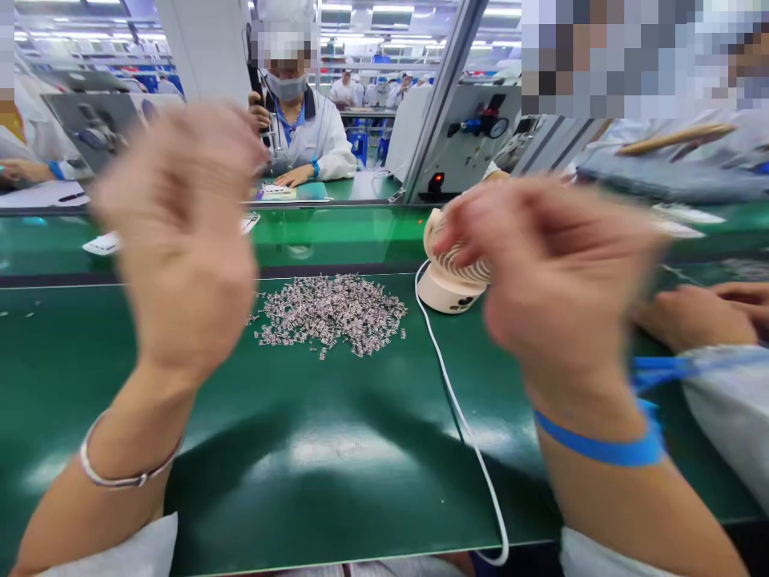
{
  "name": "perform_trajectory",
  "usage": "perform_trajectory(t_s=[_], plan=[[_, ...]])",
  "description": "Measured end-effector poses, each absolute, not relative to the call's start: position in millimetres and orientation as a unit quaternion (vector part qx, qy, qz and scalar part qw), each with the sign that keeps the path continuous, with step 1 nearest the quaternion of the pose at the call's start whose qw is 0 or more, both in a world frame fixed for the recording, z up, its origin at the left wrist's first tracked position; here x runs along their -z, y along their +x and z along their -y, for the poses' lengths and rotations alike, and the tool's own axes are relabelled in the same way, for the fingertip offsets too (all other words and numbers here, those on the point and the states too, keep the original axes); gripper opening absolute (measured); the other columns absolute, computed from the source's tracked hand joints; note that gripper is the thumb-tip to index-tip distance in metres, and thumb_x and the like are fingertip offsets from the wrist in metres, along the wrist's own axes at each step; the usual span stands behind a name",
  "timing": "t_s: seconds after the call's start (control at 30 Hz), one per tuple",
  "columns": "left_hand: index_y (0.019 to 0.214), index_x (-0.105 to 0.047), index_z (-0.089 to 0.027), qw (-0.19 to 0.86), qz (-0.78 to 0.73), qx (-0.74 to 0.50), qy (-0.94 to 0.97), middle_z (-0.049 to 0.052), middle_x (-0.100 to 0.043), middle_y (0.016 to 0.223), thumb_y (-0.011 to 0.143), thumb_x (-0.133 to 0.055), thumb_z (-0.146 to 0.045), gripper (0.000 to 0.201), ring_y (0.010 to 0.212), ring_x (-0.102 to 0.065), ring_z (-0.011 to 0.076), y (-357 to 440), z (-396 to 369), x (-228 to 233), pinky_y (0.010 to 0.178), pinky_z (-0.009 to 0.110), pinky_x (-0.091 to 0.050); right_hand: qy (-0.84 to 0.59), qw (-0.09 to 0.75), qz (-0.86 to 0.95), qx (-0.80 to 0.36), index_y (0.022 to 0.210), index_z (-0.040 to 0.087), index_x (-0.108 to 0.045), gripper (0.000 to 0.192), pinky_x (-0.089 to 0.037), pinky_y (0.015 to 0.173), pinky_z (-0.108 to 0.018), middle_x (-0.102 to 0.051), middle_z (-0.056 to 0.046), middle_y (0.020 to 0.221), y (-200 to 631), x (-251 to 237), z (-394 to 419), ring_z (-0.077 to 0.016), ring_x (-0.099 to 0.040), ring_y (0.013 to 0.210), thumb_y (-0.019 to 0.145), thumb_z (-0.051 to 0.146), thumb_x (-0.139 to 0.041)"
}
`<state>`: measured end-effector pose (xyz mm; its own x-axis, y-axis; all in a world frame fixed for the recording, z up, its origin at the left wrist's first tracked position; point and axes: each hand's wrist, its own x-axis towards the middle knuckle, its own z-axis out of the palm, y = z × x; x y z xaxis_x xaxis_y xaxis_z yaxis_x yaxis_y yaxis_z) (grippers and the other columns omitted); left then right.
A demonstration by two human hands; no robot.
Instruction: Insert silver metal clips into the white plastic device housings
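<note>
Both hands are raised above a green work surface (288, 497) and smeared by motion. My left hand (186, 240), with a silver bangle at the wrist, is up at the left; its fingers are too blurred to read. On the right, my right hand (553, 272), wearing a blue wrist strap (601, 439), has its fingers curled, but blur hides whether anything is in them. Between the hands lies a heap of small metal parts (336, 312) on the surface. A cream-coloured small fan (450, 292) stands behind my right hand, which partly covers it.
A white cable (456, 401) runs from the fan to the table's front edge. Beyond a dark rail lies a green conveyor belt (336, 232) with white pieces on it. A masked co-worker (324, 128) sits opposite. Another person's hand (697, 316) rests at the right.
</note>
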<state>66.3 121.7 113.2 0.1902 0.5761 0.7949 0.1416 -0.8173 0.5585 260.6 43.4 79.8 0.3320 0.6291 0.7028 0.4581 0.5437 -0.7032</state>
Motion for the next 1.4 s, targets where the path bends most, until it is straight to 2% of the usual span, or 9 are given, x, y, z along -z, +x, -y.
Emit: perform_trajectory(t_s=[0.1,0.27,0.37,0.57,0.7,0.83,0.93,1.13,1.4], plan=[[0.080,-0.061,-0.014,0.264,-0.211,-0.476,0.812,-0.002,-0.057,0.070,0.084,-0.049,-0.017,0.014,0.061,-0.046,0.0065,93.5,-92.5,-86.6,0.057,0.019,-0.038,-0.624,0.440,0.646,-0.016,0.057,0.019,-0.051,0.022,-0.032,0.048,-0.024,-0.046,0.003,0.052,255.7,-40.2,-74.7,-0.0090,-0.042,0.049,0.080,0.019,-0.049],[0.065,-0.058,-0.016,0.508,-0.088,-0.005,0.857,-0.006,-0.050,0.054,0.077,-0.059,-0.021,0.012,0.048,-0.041,0.0057,126.4,-48.7,-21.0,0.053,0.019,-0.037,-0.695,0.329,0.639,-0.038,0.049,0.020,-0.045,0.026,-0.026,0.045,-0.025,-0.040,0.004,0.041,294.2,21.4,-78.0,-0.0093,-0.035,0.039,0.074,0.023,-0.054],[0.062,-0.057,-0.017,0.622,-0.118,0.106,0.767,-0.006,-0.050,0.054,0.072,-0.063,-0.018,0.012,0.051,-0.046,0.0056,134.6,-55.3,6.5,0.056,0.018,-0.038,-0.730,0.238,0.634,-0.095,0.050,0.020,-0.044,0.028,-0.027,0.045,-0.025,-0.043,0.004,0.042,305.2,29.0,-70.0,-0.0102,-0.037,0.040,0.074,0.031,-0.055],[0.083,-0.058,-0.014,0.872,-0.241,0.133,0.404,0.007,-0.066,0.066,0.087,-0.040,-0.033,0.026,0.055,-0.057,0.0098,146.0,-103.1,26.2,0.051,0.018,-0.042,-0.720,0.245,0.641,-0.108,0.057,0.020,-0.044,0.015,-0.029,0.047,-0.023,-0.046,0.003,0.047,292.0,33.6,-69.9,-0.0101,-0.040,0.043,0.071,0.018,-0.047],[0.073,-0.061,-0.008,0.871,-0.268,0.148,0.385,0.010,-0.065,0.065,0.092,-0.031,-0.032,0.042,0.053,-0.058,0.0086,148.0,-107.7,24.3,0.049,0.015,-0.043,-0.713,0.277,0.635,-0.113,0.068,0.019,-0.053,0.009,-0.033,0.049,-0.023,-0.048,0.003,0.050,283.2,41.5,-69.5,-0.0108,-0.043,0.046,0.069,0.017,-0.045],[0.070,-0.062,-0.006,0.864,-0.286,0.119,0.397,0.011,-0.066,0.068,0.092,-0.031,-0.036,0.048,0.052,-0.058,0.0082,146.0,-113.0,22.7,0.048,0.015,-0.044,-0.693,0.360,0.619,-0.087,0.085,0.017,-0.063,0.025,-0.038,0.051,-0.025,-0.057,-0.001,0.060,280.8,44.7,-68.4,-0.0126,-0.046,0.050,0.072,0.021,-0.041],[0.081,-0.060,-0.008,0.866,-0.300,0.052,0.398,0.011,-0.067,0.069,0.091,-0.036,-0.034,0.036,0.052,-0.058,0.0087,141.4,-128.3,21.5,0.049,0.015,-0.045,-0.684,0.398,0.608,-0.064,0.081,0.018,-0.063,0.025,-0.040,0.053,-0.026,-0.062,-0.003,0.069,280.4,46.0,-69.0,-0.0128,-0.048,0.051,0.075,0.023,-0.040],[0.095,-0.058,-0.008,0.862,-0.321,-0.027,0.391,0.011,-0.066,0.070,0.092,-0.035,-0.028,0.031,0.050,-0.056,0.0074,133.6,-145.6,18.1,0.048,0.014,-0.044,-0.674,0.444,0.583,-0.091,0.071,0.019,-0.054,0.012,-0.035,0.046,-0.023,-0.047,0.004,0.051,275.0,47.4,-69.5,-0.0100,-0.042,0.044,0.076,0.022,-0.043],[0.073,-0.058,-0.010,0.845,-0.366,-0.090,0.379,0.003,-0.061,0.058,0.088,-0.040,-0.016,0.024,0.043,-0.053,0.0057,139.1,-137.7,14.9,0.042,0.013,-0.043,-0.629,0.459,0.626,-0.047,0.069,0.020,-0.054,0.012,-0.041,0.070,-0.029,-0.057,-0.003,0.073,262.5,44.1,-68.8,-0.0152,-0.053,0.073,0.078,0.017,-0.046]])
